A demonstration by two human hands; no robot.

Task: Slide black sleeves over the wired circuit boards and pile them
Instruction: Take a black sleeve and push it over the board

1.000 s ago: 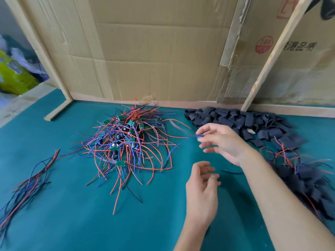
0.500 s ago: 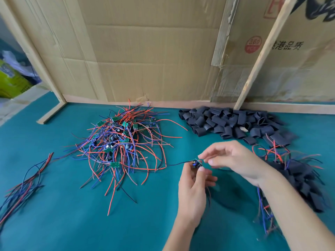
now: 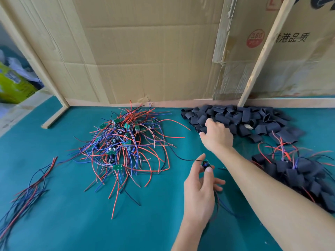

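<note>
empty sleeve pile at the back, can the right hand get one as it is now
Probably yes: the right hand is already at the near left edge of the loose black sleeves, fingers over them, nothing between. Whether it grips one is hidden.

On the counter [image 3: 54, 223], the wired circuit boards [image 3: 123, 142] are heaped left of the empty sleeves [image 3: 241, 118]; sleeved boards [image 3: 299, 171] are piled right, loose wires [image 3: 27, 192] far left.
</note>
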